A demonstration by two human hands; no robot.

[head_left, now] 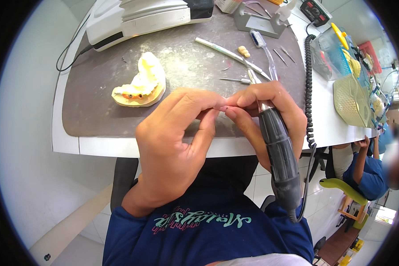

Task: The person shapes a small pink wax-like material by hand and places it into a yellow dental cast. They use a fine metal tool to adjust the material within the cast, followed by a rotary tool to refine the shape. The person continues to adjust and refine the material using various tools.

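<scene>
Over the near edge of the dark work mat, my left hand (pixel 173 133) and my right hand (pixel 277 95) meet at the fingertips. My left thumb and index finger pinch something tiny that I cannot make out. The right thumb and index finger close on the same spot. A black rotary handpiece (pixel 279 155) lies against my right palm and fingers, metal tip pointing away from me. To the left of my hands sits a cream dental cast (pixel 150 82) with an orange-red patch holding two dark round spots. Beyond them lies a small tan piece of joined teeth (pixel 243 51).
A toothbrush (pixel 266 51), a long white stick-like tool (pixel 221 48) and thin metal burs (pixel 280 57) lie beyond my right hand. A white machine (pixel 150 22) stands at the back left. A coiled black cord (pixel 309 88) and baskets (pixel 351 99) are at right; another person (pixel 363 173) sits beyond.
</scene>
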